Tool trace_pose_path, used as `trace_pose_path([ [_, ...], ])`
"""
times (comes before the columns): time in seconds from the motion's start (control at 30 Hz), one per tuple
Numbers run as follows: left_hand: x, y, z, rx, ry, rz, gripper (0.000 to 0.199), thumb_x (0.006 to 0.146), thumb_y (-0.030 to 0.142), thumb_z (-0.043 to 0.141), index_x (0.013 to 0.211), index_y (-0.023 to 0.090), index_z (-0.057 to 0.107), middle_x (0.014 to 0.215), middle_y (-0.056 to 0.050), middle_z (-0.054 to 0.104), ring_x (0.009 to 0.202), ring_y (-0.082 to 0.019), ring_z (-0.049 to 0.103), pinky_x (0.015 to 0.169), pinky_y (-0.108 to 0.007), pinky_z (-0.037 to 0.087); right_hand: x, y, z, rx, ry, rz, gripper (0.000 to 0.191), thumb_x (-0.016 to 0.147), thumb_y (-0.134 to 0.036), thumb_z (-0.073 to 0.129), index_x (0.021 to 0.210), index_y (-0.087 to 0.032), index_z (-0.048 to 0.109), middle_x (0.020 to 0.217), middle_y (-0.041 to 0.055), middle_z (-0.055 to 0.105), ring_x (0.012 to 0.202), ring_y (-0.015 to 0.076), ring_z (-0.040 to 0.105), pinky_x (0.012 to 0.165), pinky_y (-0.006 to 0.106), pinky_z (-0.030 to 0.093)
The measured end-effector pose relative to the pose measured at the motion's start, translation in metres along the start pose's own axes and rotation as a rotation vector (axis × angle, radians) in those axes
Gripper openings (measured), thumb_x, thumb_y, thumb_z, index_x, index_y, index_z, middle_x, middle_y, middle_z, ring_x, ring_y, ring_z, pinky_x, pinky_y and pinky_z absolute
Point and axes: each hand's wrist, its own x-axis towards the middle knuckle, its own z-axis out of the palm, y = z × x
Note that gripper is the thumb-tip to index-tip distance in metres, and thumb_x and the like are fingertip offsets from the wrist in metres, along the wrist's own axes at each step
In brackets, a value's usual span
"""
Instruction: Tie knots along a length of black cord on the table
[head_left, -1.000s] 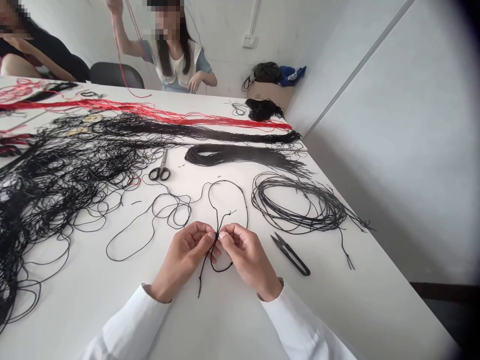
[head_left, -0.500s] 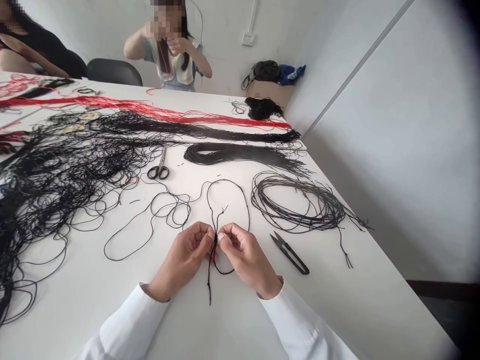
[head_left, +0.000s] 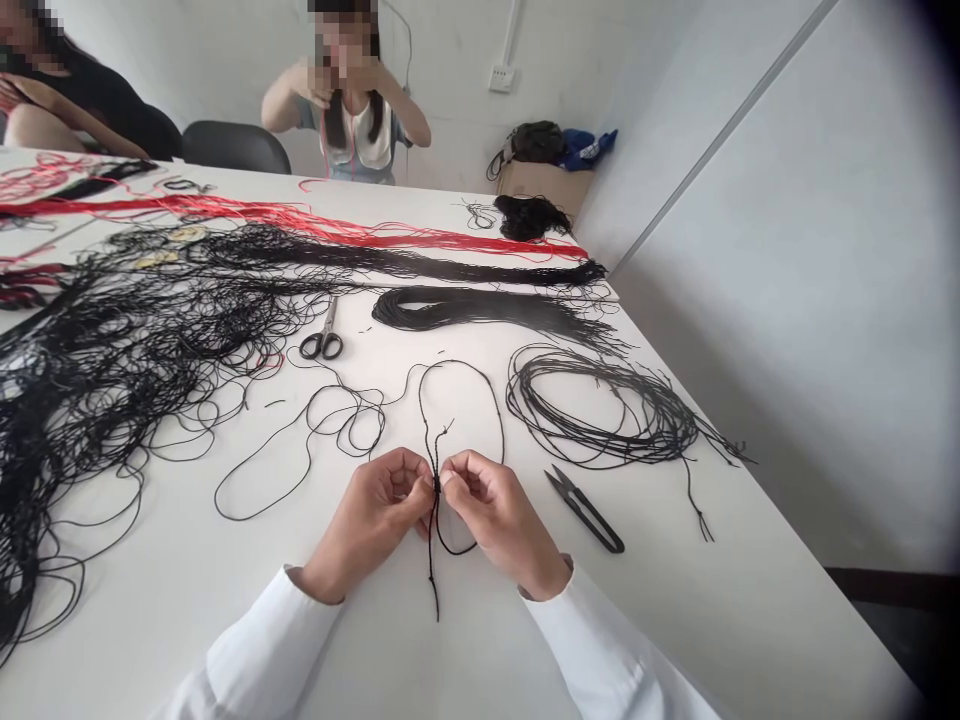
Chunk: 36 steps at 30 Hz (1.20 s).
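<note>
**Small knot pinched in both hands, and it could slip**

In the head view, the left hand (head_left: 367,525) and right hand (head_left: 501,522) hold a knotted black cord (head_left: 436,486) above the white table (head_left: 180,640), their fingertips (head_left: 450,478) nearly closed on it. A loosened pinch could let the knot slip, and a hard tug could snag the loop in the tangled cord pile (head_left: 112,380). Thread snips (head_left: 586,512) lie just right.
</note>
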Motion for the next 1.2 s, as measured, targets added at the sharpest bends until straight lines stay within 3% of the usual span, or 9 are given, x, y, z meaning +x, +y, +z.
trace_pose_path([
  [0.2, -0.0009, -0.002, 0.0014, 0.046, 0.024, -0.005, 0.012, 0.084, 0.026, 0.058, 0.075, 0.021, 0.051, 0.057, 0.006, 0.053, 0.052, -0.013, 0.056, 0.052, -0.025, 0.045, 0.0006, 0.0009, 0.0001, 0.01, -0.046, 0.026, 0.025, 0.09, -0.043, 0.054, 0.08, -0.02, 0.052, 0.062, -0.0068, 0.034, 0.053, 0.0093, 0.026, 0.047, 0.024, 0.022],
  [0.3, -0.0005, -0.0018, -0.0024, 0.028, 0.054, -0.006, 0.012, 0.086, 0.027, 0.055, 0.077, 0.022, 0.049, 0.059, 0.006, 0.054, 0.05, -0.013, 0.056, 0.053, -0.026, 0.047, 0.0005, 0.0008, -0.0008, 0.039, -0.052, 0.035, 0.026, 0.09, -0.042, 0.055, 0.077, -0.02, 0.049, 0.061, -0.0073, 0.031, 0.054, 0.0092, 0.024, 0.047, 0.024, 0.022],
  [0.47, 0.0007, 0.0004, -0.0074, -0.006, 0.135, 0.035, 0.016, 0.088, 0.034, 0.056, 0.08, 0.021, 0.051, 0.065, 0.004, 0.054, 0.055, -0.013, 0.056, 0.054, -0.028, 0.052, -0.0008, -0.0014, 0.0006, 0.015, 0.037, 0.026, 0.025, 0.091, -0.043, 0.057, 0.091, -0.018, 0.06, 0.067, -0.0043, 0.044, 0.058, 0.0103, 0.034, 0.052, 0.024, 0.03],
  [0.57, 0.0004, -0.0003, -0.0045, 0.013, 0.099, 0.035, 0.016, 0.088, 0.034, 0.058, 0.081, 0.021, 0.052, 0.065, 0.005, 0.053, 0.053, -0.012, 0.056, 0.053, -0.027, 0.05, -0.0012, -0.0028, 0.0029, -0.013, 0.078, 0.01, 0.027, 0.09, -0.043, 0.057, 0.1, -0.018, 0.064, 0.074, -0.001, 0.054, 0.061, 0.0113, 0.041, 0.055, 0.024, 0.036],
  [0.63, 0.0001, -0.0013, -0.0018, 0.028, 0.077, 0.034, 0.016, 0.087, 0.033, 0.058, 0.08, 0.021, 0.052, 0.065, 0.005, 0.052, 0.052, -0.012, 0.057, 0.054, -0.026, 0.049, -0.0008, -0.003, 0.0038, -0.014, 0.078, -0.015, 0.026, 0.09, -0.043, 0.057, 0.094, -0.018, 0.065, 0.076, 0.0, 0.057, 0.061, 0.0113, 0.042, 0.056, 0.024, 0.037],
  [0.9, -0.0003, -0.0027, -0.0006, 0.066, 0.06, 0.032, 0.018, 0.09, 0.035, 0.056, 0.079, 0.021, 0.051, 0.063, 0.005, 0.052, 0.054, -0.012, 0.057, 0.055, -0.026, 0.047, -0.0002, 0.0004, 0.0034, 0.017, 0.039, 0.01, 0.025, 0.091, -0.043, 0.055, 0.083, -0.019, 0.058, 0.061, -0.0053, 0.041, 0.054, 0.0099, 0.032, 0.048, 0.023, 0.029],
  [1.2, -0.0021, -0.0002, 0.0001, 0.026, 0.029, 0.023, 0.02, 0.094, 0.036, 0.054, 0.081, 0.021, 0.051, 0.06, 0.005, 0.056, 0.055, -0.013, 0.058, 0.06, -0.03, 0.052, -0.0001, -0.0002, 0.0028, 0.033, 0.034, -0.01, 0.025, 0.091, -0.041, 0.057, 0.082, -0.018, 0.057, 0.064, -0.0042, 0.045, 0.057, 0.0101, 0.037, 0.052, 0.024, 0.033],
])
